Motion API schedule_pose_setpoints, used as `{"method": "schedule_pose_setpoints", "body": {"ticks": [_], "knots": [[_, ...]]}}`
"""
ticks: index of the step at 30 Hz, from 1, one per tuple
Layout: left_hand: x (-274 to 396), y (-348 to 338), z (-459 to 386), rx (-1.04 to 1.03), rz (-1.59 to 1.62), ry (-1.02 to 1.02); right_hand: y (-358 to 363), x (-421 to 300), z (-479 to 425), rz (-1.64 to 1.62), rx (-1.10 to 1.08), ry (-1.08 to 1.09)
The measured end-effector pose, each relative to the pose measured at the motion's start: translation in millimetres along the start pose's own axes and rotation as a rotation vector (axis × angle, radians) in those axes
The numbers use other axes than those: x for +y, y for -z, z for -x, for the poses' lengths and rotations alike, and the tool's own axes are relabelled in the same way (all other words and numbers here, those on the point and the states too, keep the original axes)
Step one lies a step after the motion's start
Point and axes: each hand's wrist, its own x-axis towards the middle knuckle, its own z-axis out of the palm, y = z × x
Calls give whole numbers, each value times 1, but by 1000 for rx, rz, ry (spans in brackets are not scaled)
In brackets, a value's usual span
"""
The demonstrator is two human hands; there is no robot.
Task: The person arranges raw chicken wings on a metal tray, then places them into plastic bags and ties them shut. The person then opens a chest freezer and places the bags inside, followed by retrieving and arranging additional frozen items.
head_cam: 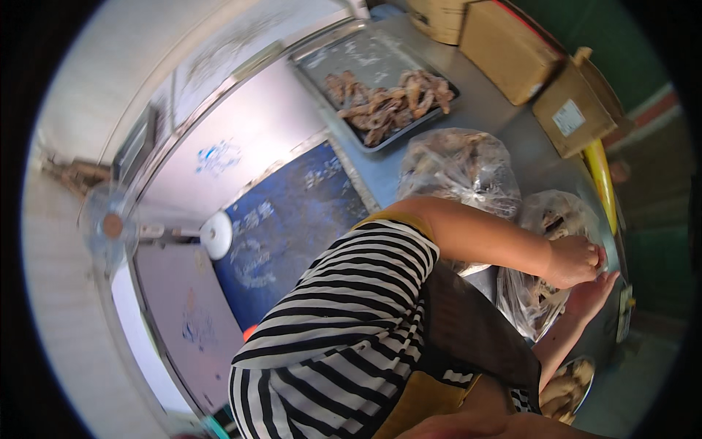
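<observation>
My left hand point(576, 260), on the upper arm in the view, is curled with its fingertips closed at the edge of a clear plastic bag point(529, 307) of brown, irregular pieces. Just below it, my right hand point(592, 296) has its fingers raised near the left fingertips. Whether the right fingers pinch the plastic is hidden. A larger clear bag point(458, 164), bunched at its middle, lies beside the first, partly behind my left forearm. Beyond it, a metal tray point(351, 46) holds brown pieces point(384, 104) heaped towards one end.
Two cardboard boxes point(504, 49) point(576, 112) stand along the table's far side, near a yellow object point(601, 181). A bowl of pale brown pieces point(567, 387) sits by my right forearm. A fan point(112, 225) and a blue surface point(296, 219) with white marks are at the left.
</observation>
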Motion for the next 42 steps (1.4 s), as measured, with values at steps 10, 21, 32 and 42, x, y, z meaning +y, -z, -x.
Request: {"method": "schedule_pose_setpoints", "body": {"ticks": [10, 21, 32, 42], "knots": [[23, 43, 91, 121, 85, 232, 36, 6, -43, -372, -430, 160], [120, 116, 290, 178, -106, 1068, 88, -4, -63, -241, -136, 317], [202, 115, 499, 78, -256, 1785, 109, 2, -33, -67, 187, 233], [361, 94, 826, 206, -25, 2070, -140, 96, 127, 389, 224, 787]]}}
